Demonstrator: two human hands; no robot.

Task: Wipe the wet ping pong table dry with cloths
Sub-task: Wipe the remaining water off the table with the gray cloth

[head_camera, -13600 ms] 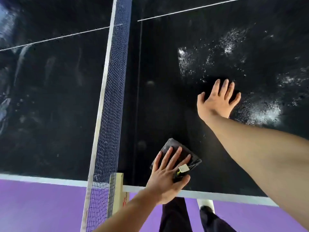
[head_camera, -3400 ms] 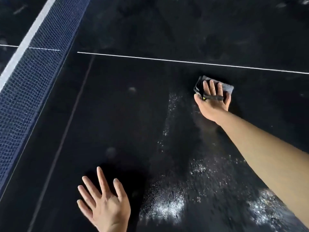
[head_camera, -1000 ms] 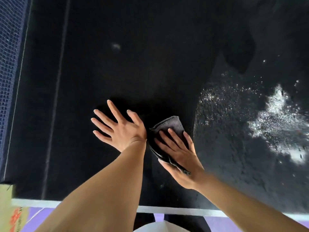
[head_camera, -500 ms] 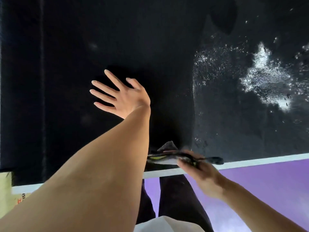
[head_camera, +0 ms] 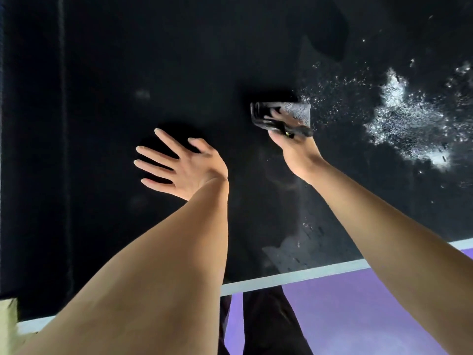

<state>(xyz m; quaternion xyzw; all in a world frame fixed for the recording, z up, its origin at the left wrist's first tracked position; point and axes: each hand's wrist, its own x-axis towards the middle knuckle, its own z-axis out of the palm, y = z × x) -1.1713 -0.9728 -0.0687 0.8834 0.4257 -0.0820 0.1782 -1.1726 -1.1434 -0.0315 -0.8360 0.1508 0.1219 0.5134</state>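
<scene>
1. Nearest to you, below the counter's edge, lie the smooth purple floor and your dark trouser legs, with a pale yellowish block at the lower left corner.
2. The counter is a flat, matte black surface, and its near edge is marked by a straight white border line.
3. Both of your bare forearms reach out over that edge onto the black top.
4. Your left hand is fully open, with fingers straight and spread apart, palm down on or just over the dark surface; it holds nothing, and you cannot tell if it presses.
5. Your right hand is farther out, and its fingers lie on top of the cloth, pressing it to the counter, with a dark fold of fabric across the knuckles.
6. The cloth is dark grey, soft and nubby like a towel, folded into a rough rectangle, well in from the near edge and right of centre.
7. Just right of the cloth begins a scatter of fine glistening droplets.
8. Beyond them, towards the right edge, sits a ragged white patch of water.
</scene>
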